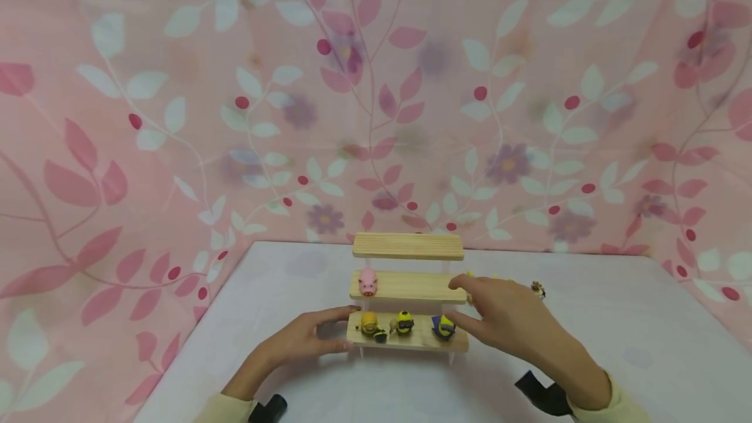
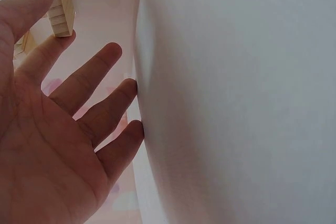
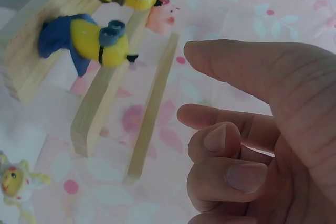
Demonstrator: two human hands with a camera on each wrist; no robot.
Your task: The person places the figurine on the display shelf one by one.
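The left hand (image 1: 302, 337) pinches the left end of the lowest board (image 1: 422, 339) on a three-tier pale wooden shelf (image 1: 411, 287); the empty right hand (image 1: 517, 313), loosely curled, hovers beside that board's yellow blue-caped figurine (image 1: 446, 328).

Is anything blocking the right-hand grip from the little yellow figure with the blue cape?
Nothing visible does: the right wrist view shows an open gap between the right-hand grip and the blue-caped yellow figure, near the right end of the bottom shelf.
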